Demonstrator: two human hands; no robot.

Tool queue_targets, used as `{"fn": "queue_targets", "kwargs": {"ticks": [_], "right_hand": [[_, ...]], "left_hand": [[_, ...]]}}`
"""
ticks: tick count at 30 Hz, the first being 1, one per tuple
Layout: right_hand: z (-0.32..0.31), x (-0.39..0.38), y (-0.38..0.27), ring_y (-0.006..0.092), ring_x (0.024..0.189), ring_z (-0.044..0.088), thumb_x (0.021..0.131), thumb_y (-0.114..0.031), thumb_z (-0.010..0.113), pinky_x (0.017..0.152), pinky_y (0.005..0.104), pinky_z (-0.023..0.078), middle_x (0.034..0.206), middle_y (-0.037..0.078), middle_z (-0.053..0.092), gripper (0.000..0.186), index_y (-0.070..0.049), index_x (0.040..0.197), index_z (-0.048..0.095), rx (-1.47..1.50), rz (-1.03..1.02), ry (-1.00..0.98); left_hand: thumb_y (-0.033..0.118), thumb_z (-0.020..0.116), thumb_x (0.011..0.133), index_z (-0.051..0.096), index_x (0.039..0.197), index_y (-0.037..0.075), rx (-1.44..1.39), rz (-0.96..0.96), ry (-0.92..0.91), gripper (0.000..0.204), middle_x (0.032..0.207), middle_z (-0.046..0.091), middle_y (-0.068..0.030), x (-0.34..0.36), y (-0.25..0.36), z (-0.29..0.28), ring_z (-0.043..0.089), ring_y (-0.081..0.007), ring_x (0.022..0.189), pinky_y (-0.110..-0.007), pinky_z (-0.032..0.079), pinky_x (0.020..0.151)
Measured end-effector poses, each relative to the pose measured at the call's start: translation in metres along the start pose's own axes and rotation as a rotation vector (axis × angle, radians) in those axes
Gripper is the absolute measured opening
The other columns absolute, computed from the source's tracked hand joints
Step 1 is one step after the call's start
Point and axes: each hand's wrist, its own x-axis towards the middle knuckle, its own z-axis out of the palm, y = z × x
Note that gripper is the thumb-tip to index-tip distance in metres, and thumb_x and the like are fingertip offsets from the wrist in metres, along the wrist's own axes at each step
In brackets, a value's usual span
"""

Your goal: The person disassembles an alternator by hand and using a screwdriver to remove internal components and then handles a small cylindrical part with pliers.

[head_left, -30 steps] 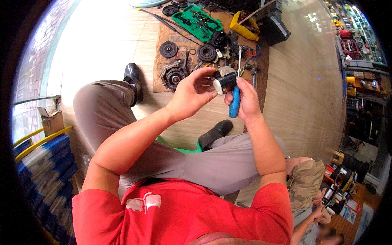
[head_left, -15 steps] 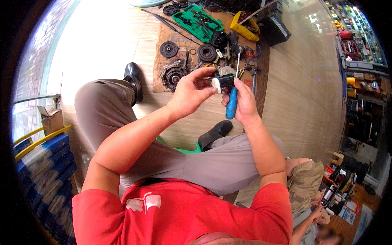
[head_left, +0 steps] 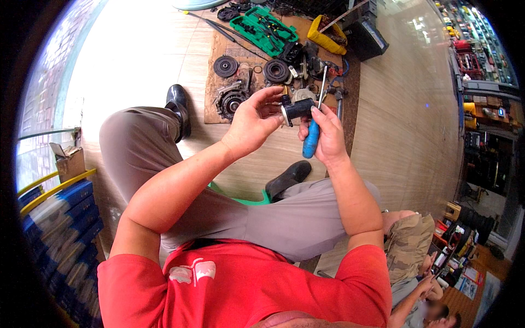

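Observation:
A short black cylindrical part [head_left: 299, 108] with a pale round end is held between my two hands above the floor. My left hand [head_left: 252, 121] curves around its flanged left end, thumb below and fingers above. My right hand [head_left: 328, 134] is closed on a screwdriver with a blue handle [head_left: 310, 141], its metal shaft pointing away from me. The right thumb and fingers also press against the right end of the black part. Some of the right fingers are hidden behind the handle.
Beyond my hands, a cardboard sheet [head_left: 215, 90] carries a greasy round assembly [head_left: 232, 102], black pulleys [head_left: 226, 66], a green tool case [head_left: 262, 30] and a yellow cut-open container [head_left: 327, 35]. A black box [head_left: 367, 38] stands right. Another person's leg [head_left: 409, 240] is at lower right.
The black part has turned, so its pale end shows less and its flange now faces left. The screwdriver shaft has swung slightly right; both hands stay nearly in place.

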Motion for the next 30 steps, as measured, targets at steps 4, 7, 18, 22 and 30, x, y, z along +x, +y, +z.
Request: {"fn": "queue_targets", "kwargs": {"ticks": [4, 7, 18, 22, 30], "right_hand": [[0.001, -0.002, 0.0, 0.0146, 0.061, 0.057, 0.094, -0.012, 0.06, 0.055, 0.0292, 0.05, 0.084, 0.007, 0.06, 0.024, -0.003, 0.116, 0.055, -0.05, -0.046, -0.016], [0.002, -0.003, 0.0, 0.0141, 0.063, 0.058, 0.092, -0.01, 0.062, 0.056, 0.0283, 0.05, 0.086, 0.007, 0.06, 0.03, -0.003, 0.12, 0.054, -0.066, -0.071, -0.049], [-0.009, -0.004, -0.002, 0.0166, 0.067, 0.059, 0.09, -0.014, 0.068, 0.059, 0.0309, 0.049, 0.093, 0.011, 0.062, 0.038, -0.001, 0.122, 0.052, -0.215, -0.141, -0.106], [-0.011, -0.007, -0.015, 0.0151, 0.067, 0.06, 0.088, -0.009, 0.066, 0.06, 0.0271, 0.049, 0.087, 0.008, 0.062, 0.035, -0.003, 0.12, 0.053, -0.209, -0.133, -0.148], [-0.016, -0.004, -0.011, 0.0187, 0.064, 0.06, 0.087, -0.017, 0.068, 0.058, 0.031, 0.05, 0.09, 0.013, 0.064, 0.04, 0.0, 0.12, 0.052, -0.055, -0.099, -0.175]], "left_hand": [[-0.005, 0.067, 0.081, 0.044, 0.135, -0.002, 0.011, 0.044, 0.024, 0.059, 0.121, 0.059, -0.0141, 0.0, 0.001, 0.001, 0.06, -0.0188, 0.109, -0.031, 0.051, 0.094], [-0.006, 0.068, 0.08, 0.045, 0.136, 0.0, 0.034, 0.044, 0.028, 0.061, 0.119, 0.06, -0.0127, -0.001, 0.002, 0.001, 0.06, -0.0177, 0.109, -0.03, 0.051, 0.094], [-0.009, 0.068, 0.079, 0.048, 0.134, 0.003, 0.145, 0.17, 0.05, 0.059, 0.11, 0.064, -0.0078, -0.01, 0.005, 0.01, 0.061, -0.0137, 0.104, -0.027, 0.052, 0.09], [-0.007, 0.067, 0.084, 0.049, 0.134, 0.003, 0.103, 0.123, 0.001, 0.054, 0.112, 0.062, -0.0074, -0.011, -0.002, 0.013, 0.061, -0.0136, 0.104, -0.027, 0.051, 0.089], [-0.001, 0.07, 0.085, 0.061, 0.12, 0.0, 0.178, 0.093, -0.024, 0.036, 0.101, 0.066, -0.0056, -0.014, -0.014, 0.017, 0.064, -0.0101, 0.091, -0.025, 0.053, 0.079]]}}
